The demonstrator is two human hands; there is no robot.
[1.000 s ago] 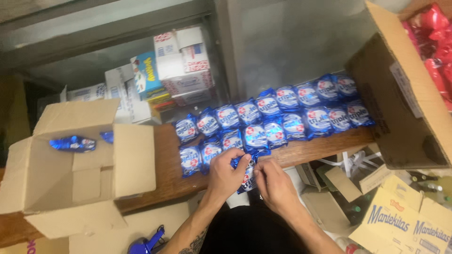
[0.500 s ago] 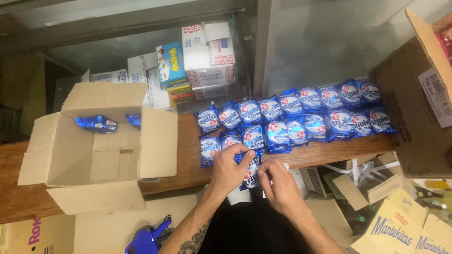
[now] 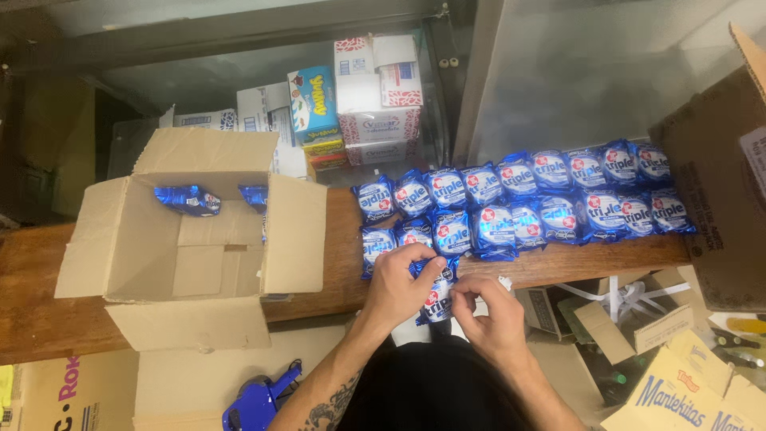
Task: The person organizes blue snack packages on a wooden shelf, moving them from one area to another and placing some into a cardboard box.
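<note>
The blue packet (image 3: 438,297) between the left hand (image 3: 396,286) and right hand (image 3: 488,311) is mostly covered by fingers — only its middle shows. The large carton (image 3: 722,172) on the right is cut off by the frame edge. Inside the open cardboard box (image 3: 191,239), a flap hides part of one blue wrapper (image 3: 254,196) — its shape cannot be told.

Both hands, left hand (image 3: 396,281) and right hand (image 3: 488,313), pinch one blue snack packet (image 3: 437,297) beside rows of blue packets (image 3: 523,203) on a wooden shelf (image 3: 48,295).
</note>
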